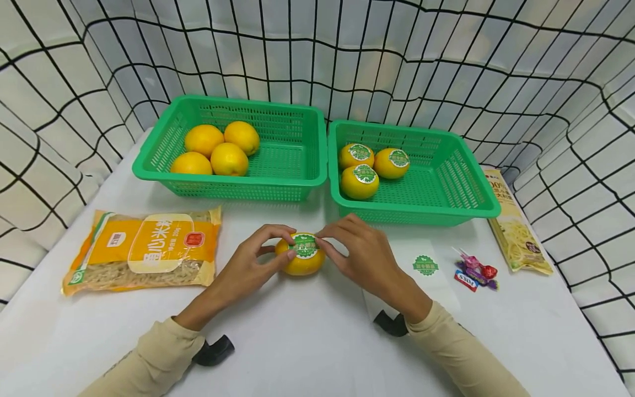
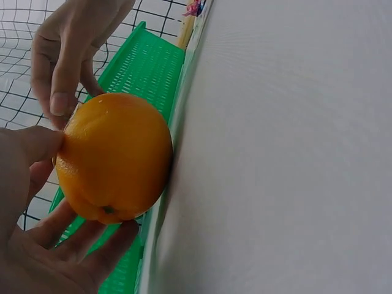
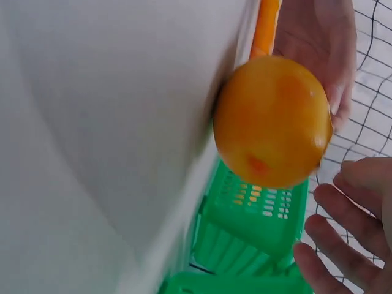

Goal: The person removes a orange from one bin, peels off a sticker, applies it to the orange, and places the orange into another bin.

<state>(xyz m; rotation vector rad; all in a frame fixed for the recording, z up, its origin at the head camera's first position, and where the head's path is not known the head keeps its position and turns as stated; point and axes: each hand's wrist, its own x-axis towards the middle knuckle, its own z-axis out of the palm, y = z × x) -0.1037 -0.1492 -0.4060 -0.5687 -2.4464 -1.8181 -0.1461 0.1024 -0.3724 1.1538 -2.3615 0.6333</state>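
An orange (image 1: 300, 268) rests on the white table in front of the baskets. My left hand (image 1: 252, 260) holds it from the left, thumb at the edge of a round green-and-white sticker (image 1: 305, 248) on its top. From the right, my right hand (image 1: 366, 255) brings thumb and index finger together at the sticker's right edge and pinches it there. Its other fingers (image 3: 343, 245) are spread apart from the fruit in the right wrist view. The sticker's face is hidden in both wrist views. A sticker sheet (image 1: 436, 286) with one green sticker (image 1: 425, 265) lies beside my right forearm.
The left green basket (image 1: 238, 190) contains several plain oranges (image 1: 229, 159); the right basket (image 1: 412, 212) contains three stickered oranges (image 1: 359, 182). An orange-and-clear food bag (image 1: 144, 248) lies left. Candies (image 1: 476, 271) and a noodle packet (image 1: 518, 231) lie right. Black netting surrounds the table.
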